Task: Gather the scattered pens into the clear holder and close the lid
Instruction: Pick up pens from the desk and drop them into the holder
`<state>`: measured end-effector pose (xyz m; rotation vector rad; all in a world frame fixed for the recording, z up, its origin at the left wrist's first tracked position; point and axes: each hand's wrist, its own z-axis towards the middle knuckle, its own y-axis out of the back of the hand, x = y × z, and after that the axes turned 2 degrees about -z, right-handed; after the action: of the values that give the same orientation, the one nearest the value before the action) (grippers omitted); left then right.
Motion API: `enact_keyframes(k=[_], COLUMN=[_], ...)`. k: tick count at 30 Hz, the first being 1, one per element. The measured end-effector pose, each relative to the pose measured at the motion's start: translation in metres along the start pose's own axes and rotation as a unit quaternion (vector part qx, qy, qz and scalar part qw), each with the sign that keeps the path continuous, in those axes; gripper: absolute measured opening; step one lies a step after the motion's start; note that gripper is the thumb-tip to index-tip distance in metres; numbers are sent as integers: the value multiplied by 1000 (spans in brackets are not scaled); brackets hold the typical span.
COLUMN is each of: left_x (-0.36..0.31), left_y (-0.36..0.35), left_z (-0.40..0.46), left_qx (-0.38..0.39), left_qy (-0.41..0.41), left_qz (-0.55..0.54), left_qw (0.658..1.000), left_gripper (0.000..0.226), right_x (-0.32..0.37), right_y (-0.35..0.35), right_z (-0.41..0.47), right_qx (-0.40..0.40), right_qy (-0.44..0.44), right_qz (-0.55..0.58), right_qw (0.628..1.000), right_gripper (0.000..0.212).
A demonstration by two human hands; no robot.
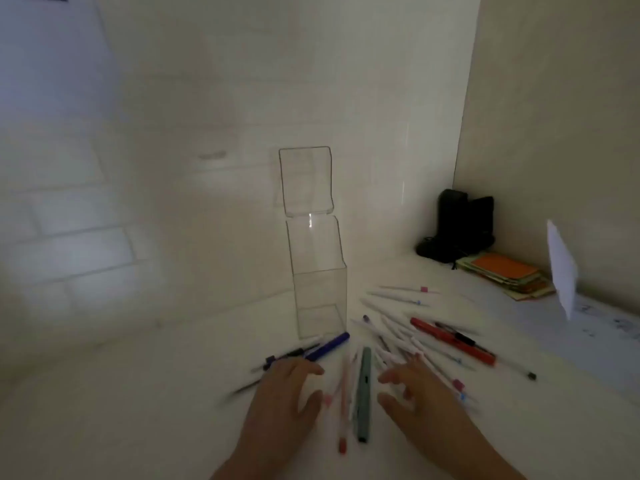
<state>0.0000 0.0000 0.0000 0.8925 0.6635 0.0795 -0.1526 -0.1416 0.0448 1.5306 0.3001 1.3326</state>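
Your left hand [284, 393] lies palm-down on the white, matte table [138, 410] near its front edge, fingers loosely apart and curled over the lower end of a smooth blue pen [329, 346]; motion blur keeps you from telling whether they actually grip it. Your right hand [420, 393] is spread over the heap of slim white pens [398, 337], fingers apart and bent, thumb out toward the left, clamped on nothing you can see.

Between your hands lie two straight barrels side by side: a dull grey-green pen [364, 393] and a thin white one with a red tip [343, 407], both pointing toward the front edge. A glossy red pen with a black clip [453, 341] lies slantwise to the right of the heap, and dark thin pens [291, 355] lie just beyond your left hand.

The clear holder [318, 299], a tall square box of hard transparent plastic, stands upright toward the back of the table, just behind the blue pen, with nothing inside. Its lid [305, 180] is swung up above the opening.

In the back right corner sit a black object [457, 226] and a stack of paper pads with an orange one on top [502, 270].
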Motion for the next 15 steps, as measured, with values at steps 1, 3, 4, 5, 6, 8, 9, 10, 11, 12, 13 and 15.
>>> enact_keyframes(k=[1,3,4,5,6,8,9,10,11,12,13,15], left_x=[3,10,17,22,25,28,28,28,26,25,22,18], left_y=[6,14,17,19,19,17,15,13,10,8,7,5], left_z=[1,4,8,11,15,24,30,35,41,47,53,64], left_qx=[15,31,35,44,52,68,87,112,133,146,157,179], left_qy=[24,46,57,80,98,112,118,121,121,114,105,95], left_qz=[-3,46,62,79,96,121,139,162,185,209,233,260], left_qw=[1000,997,996,993,989,984,979,973,966,960,954,944], left_gripper=[50,60,60,57,56,66,69,67,62,59,56,48], right_x=[3,9,14,18,22,28,31,36,40,45,50,57], right_y=[-2,-5,-7,-10,-13,-18,-22,-26,-32,-36,-41,-50], right_z=[-3,-7,-8,-8,-5,5,12,19,26,33,39,47], right_qx=[23,39,57,64,69,74,78,92,103,116,122,134], right_qy=[-2,-5,-5,-2,2,12,10,5,-1,-7,-13,-33], right_qz=[-14,-42,-50,-47,-43,-55,-64,-78,-93,-116,-140,-179], right_qw=[1000,998,997,997,997,996,995,993,990,986,982,974], right_gripper=[15,14,17,21,24,28,30,32,34,37,40,49])
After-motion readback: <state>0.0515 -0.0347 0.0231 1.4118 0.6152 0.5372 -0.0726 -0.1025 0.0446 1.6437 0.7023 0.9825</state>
